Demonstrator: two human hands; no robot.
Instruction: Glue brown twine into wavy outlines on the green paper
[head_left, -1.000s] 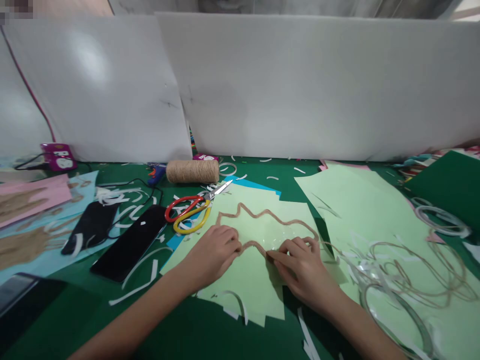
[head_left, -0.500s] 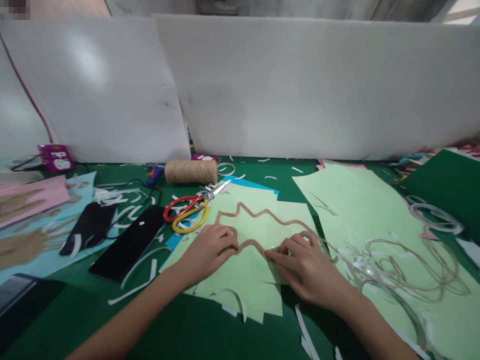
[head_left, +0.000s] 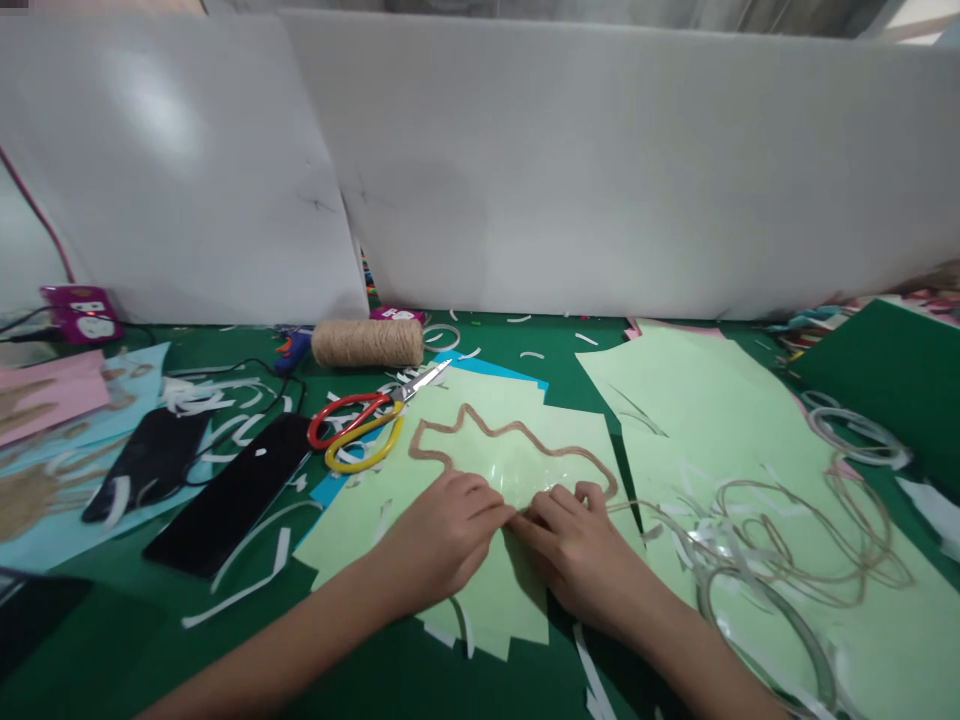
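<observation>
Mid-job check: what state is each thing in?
Scissors: lying flat, blades nearly or fully closed
Twine roll: on its side, wound
Outline twine: bent into waves
Loose twine: looped, uncut end not visible
Black phone: flat, dark
Left hand: fingers curled, grip hidden
Right hand: same

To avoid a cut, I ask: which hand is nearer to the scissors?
Left. The left hand is in front and somewhat right of the scissors; the right hand is further to the right.
</observation>
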